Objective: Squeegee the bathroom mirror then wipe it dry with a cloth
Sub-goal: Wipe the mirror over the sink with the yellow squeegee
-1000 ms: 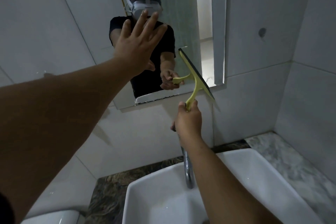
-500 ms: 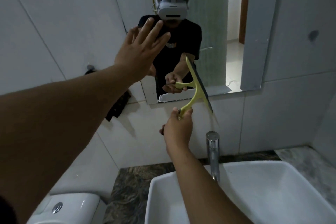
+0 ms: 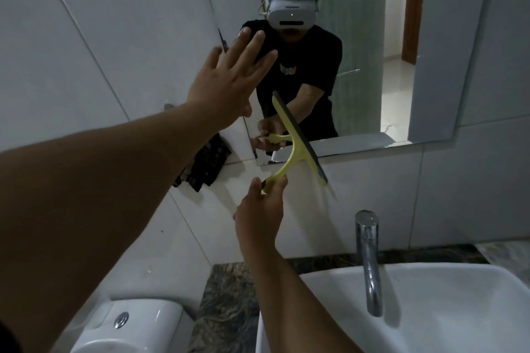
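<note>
White glossy wall tiles [image 3: 86, 37] fill the left and far side of a small bathroom. At the near left sits a white ceramic toilet cistern [image 3: 134, 324] with a chrome flush button. A dark patterned cloth [image 3: 206, 163] hangs on the wall just left of the mirror's lower corner, part hidden by the forearm; it looks untouched, so the drying step is judged not yet begun.

The left hand [image 3: 229, 86] is raised with fingers straight and spread, held at the left edge of the frameless rectangular wall mirror [image 3: 401, 37]; whether the palm touches the glass I cannot tell. To its right, the right hand [image 3: 261, 209] grips the handle of the yellow-green plastic squeegee with a dark rubber blade [image 3: 298, 140], fingers curled round the handle's end. The blade lies tilted across the mirror's bottom edge, its lower end over the tile below, which reads as the end of a downward stroke near the lower left. How much glass is already cleared cannot be told; more passes to the right probably remain.

Further right stand a chrome tap [image 3: 368, 261] and a white basin [image 3: 430, 309] on a dark marbled counter [image 3: 226, 295].

Against the earlier frames, the view has swung left: the mirror's right side and the basin sit further right, the cistern and cloth have come into sight, and the blade has slipped lower.
</note>
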